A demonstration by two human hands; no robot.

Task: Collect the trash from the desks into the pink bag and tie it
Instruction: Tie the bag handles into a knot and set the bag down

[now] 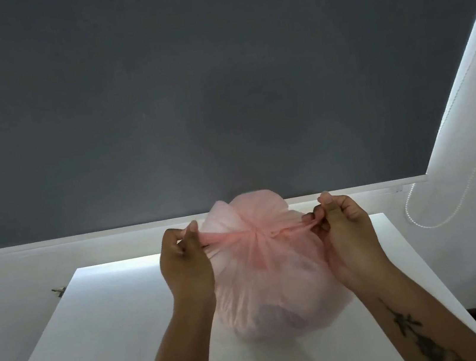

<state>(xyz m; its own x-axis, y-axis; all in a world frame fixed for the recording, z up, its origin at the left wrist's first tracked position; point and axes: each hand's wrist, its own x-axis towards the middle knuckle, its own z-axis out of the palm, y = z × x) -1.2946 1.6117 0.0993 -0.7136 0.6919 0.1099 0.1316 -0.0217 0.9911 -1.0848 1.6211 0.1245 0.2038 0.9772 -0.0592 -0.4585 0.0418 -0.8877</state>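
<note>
Pink bag (278,283): sits puffed and rounded on the white tabletop (115,340). Dim shapes show through the film, and the neck is gathered into a knot (257,232) on top.
Left hand (186,263): just left of the bag's knot, fingers (190,230) clamped on the left tail of film and drawing it taut.
Right hand (348,234): just right of the knot, fingers (332,206) pinched together on the right tail, which is twisted thin.
Step, judged: you look to be cinching the tie; the collecting seems done.
Risk, tear: the film is thin and already stretched. A hard outward pull could split it at the knot or snap the thin right tail.
Risk, slip: a pinch that far out on a tail could let go, leaving the knot slack.
Risk, shift: nothing but the two tails steadies the bag, so an uneven pull could drag or roll it sideways.
Edges: the tabletop's far edge lies just behind the bag. The right edge runs near it, past your right forearm, and the left edge is well apart.
Open room: bare tabletop left of the bag and in front of it.
Behind the bag: a white sill and a dark blind (183,79).
Bead cord (416,214): hangs well right of the bag, apart from your right hand.
</note>
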